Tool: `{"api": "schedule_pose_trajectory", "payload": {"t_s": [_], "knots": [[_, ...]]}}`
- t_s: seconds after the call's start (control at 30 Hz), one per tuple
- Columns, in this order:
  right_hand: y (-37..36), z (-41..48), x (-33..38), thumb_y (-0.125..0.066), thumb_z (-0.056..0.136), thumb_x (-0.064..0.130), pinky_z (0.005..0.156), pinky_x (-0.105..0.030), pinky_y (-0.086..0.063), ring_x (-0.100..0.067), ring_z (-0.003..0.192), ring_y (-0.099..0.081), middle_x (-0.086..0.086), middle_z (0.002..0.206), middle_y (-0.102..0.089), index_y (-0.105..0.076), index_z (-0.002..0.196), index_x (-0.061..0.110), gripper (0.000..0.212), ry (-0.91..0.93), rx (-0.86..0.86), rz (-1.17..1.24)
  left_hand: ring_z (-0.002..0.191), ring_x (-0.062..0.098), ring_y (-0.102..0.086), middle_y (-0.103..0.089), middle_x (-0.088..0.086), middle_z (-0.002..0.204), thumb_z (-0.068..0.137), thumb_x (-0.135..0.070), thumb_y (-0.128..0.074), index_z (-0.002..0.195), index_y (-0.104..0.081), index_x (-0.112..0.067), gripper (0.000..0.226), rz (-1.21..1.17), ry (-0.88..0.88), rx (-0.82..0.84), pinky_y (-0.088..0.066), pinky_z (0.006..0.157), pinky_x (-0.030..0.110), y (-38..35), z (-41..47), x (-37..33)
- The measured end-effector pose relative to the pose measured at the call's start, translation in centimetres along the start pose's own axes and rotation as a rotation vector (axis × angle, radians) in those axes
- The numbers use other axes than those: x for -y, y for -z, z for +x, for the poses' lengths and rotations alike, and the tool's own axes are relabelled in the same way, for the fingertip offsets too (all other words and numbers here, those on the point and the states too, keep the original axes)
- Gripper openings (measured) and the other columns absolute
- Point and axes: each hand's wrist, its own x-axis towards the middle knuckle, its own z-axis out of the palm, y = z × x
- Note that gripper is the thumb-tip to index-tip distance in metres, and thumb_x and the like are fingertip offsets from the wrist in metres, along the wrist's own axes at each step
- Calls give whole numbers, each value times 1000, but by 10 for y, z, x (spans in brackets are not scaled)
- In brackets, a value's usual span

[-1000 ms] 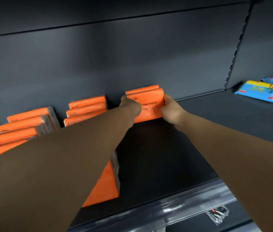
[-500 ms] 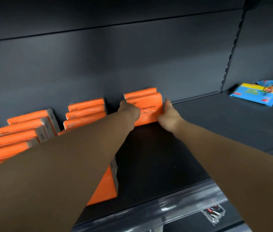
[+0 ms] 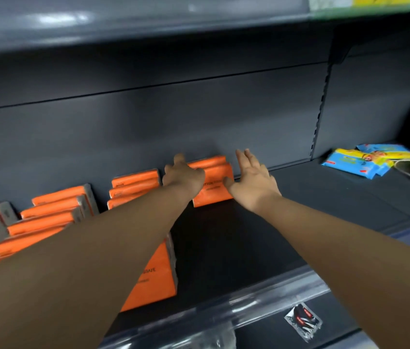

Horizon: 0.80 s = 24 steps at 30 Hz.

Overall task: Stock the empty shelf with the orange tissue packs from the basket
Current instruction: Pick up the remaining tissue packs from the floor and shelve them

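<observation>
Two orange tissue packs (image 3: 214, 185) stand upright against the back wall of the dark shelf (image 3: 312, 197). My left hand (image 3: 182, 173) rests against the front pack's upper left corner, with one finger raised and loose. My right hand (image 3: 251, 177) is beside the pack's right edge with straight, spread fingers and only the thumb near the pack. More orange packs stand in rows to the left (image 3: 136, 187) (image 3: 60, 205), and one (image 3: 156, 280) stands near the front edge under my left forearm. The basket is out of view.
Blue and yellow wipe packs (image 3: 365, 162) lie on the shelf at the far right. An upper shelf (image 3: 148, 23) overhangs. A clear price rail (image 3: 224, 311) runs along the front edge, with a small sachet (image 3: 303, 321) below it.
Both hands gripped the front pack's sides and pushed it back against the wall. Now my right hand has let go and spread, and my left hand has loosened. My view has tilted upward.
</observation>
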Motion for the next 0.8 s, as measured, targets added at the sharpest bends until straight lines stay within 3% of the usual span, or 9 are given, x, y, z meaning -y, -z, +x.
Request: {"api": "schedule_pose_trajectory", "payload": {"t_s": [0.13, 0.4, 0.8], "knots": [[19, -16, 8, -42, 90, 50, 117, -44, -7, -21, 148, -1, 5, 161, 2, -6, 151, 31, 73, 43, -30, -113, 136, 32, -36, -31, 11, 150, 93, -26, -48, 151, -24, -23, 63, 196, -160, -25, -32, 113, 41, 16, -23, -5], [44, -66, 24, -38, 91, 52, 119, -45, -4, -21, 148, 2, 3, 161, 2, -6, 151, 28, 73, 75, -68, -265, 145, 28, -19, -23, 5, 157, 92, -44, -46, 151, -19, -27, 67, 568, -390, -101, -19, 118, 46, 36, -81, -2], [80, -176, 10, -37, 91, 54, 119, -45, -4, -19, 148, 3, 3, 161, 2, -5, 152, 27, 73, 105, -77, -467, 145, 25, -18, -22, 3, 157, 87, -48, -49, 149, -25, -27, 70, 570, -613, -75, -15, 119, 45, 35, -176, 27]]}}
